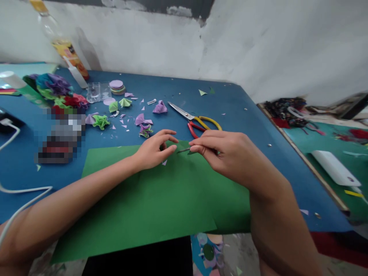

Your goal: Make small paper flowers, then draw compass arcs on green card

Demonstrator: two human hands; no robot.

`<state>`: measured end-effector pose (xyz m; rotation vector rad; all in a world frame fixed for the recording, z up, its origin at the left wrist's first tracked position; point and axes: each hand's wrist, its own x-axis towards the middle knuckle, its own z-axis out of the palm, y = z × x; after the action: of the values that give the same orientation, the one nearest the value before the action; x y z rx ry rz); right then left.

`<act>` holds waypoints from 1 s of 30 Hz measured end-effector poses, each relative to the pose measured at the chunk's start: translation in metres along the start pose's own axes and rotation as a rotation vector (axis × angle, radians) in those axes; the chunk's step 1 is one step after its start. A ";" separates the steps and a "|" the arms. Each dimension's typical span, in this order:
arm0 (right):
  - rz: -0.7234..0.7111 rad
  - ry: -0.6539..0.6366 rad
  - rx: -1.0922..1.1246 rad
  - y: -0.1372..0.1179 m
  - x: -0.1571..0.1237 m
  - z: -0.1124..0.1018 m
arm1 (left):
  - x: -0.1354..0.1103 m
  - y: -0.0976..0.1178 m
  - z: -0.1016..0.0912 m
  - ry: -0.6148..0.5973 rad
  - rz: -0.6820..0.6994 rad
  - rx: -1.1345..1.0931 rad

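Observation:
A large green paper sheet lies on the blue table in front of me. My left hand rests on its far edge with thumb and fingers curled together near a small green piece. My right hand pinches a thin dark stick-like piece between thumb and fingers, its tip pointing toward my left hand. Just beyond my hands lie scissors with yellow and red handles, blades pointing left.
Folded purple and green paper bits and scraps are scattered beyond the sheet. A pile of paper flowers, a stack of paper circles and a bottle stand at the back left. A white cable crosses the left side. A second table stands right.

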<state>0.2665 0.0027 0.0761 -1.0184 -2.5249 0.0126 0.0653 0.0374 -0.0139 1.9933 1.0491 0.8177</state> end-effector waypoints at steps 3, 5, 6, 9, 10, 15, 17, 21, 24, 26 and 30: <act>-0.001 0.027 -0.019 -0.001 0.001 0.002 | 0.000 0.000 -0.001 -0.010 -0.001 0.003; 0.015 0.038 -0.029 -0.001 0.002 0.004 | 0.000 -0.001 -0.001 -0.020 -0.006 0.002; 0.021 0.045 -0.035 -0.001 0.002 0.005 | 0.000 -0.001 -0.001 -0.021 -0.006 0.002; 0.016 0.079 -0.053 0.000 0.002 0.009 | 0.001 -0.003 -0.001 -0.012 0.004 0.007; 0.010 0.092 -0.057 0.001 0.002 0.010 | 0.001 -0.003 -0.001 -0.008 0.010 0.009; 0.011 0.167 -0.083 0.008 0.006 0.022 | 0.002 -0.006 0.000 0.008 0.034 0.002; 0.030 0.184 -0.096 0.012 0.008 0.027 | 0.002 -0.006 0.001 0.014 0.040 -0.003; 0.115 0.180 -0.158 0.017 0.010 0.030 | 0.001 -0.006 0.001 0.038 0.051 -0.069; 0.174 0.176 -0.199 0.016 0.011 0.028 | 0.000 -0.004 -0.001 0.228 0.064 -0.081; 0.196 0.180 -0.215 0.015 0.011 0.027 | -0.001 -0.004 -0.002 0.360 0.045 -0.062; 0.211 0.192 -0.205 0.013 0.011 0.028 | 0.000 -0.006 -0.002 0.373 0.021 -0.077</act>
<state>0.2568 0.0237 0.0526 -1.2967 -2.2698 -0.2752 0.0614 0.0400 -0.0176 1.8296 1.1830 1.2567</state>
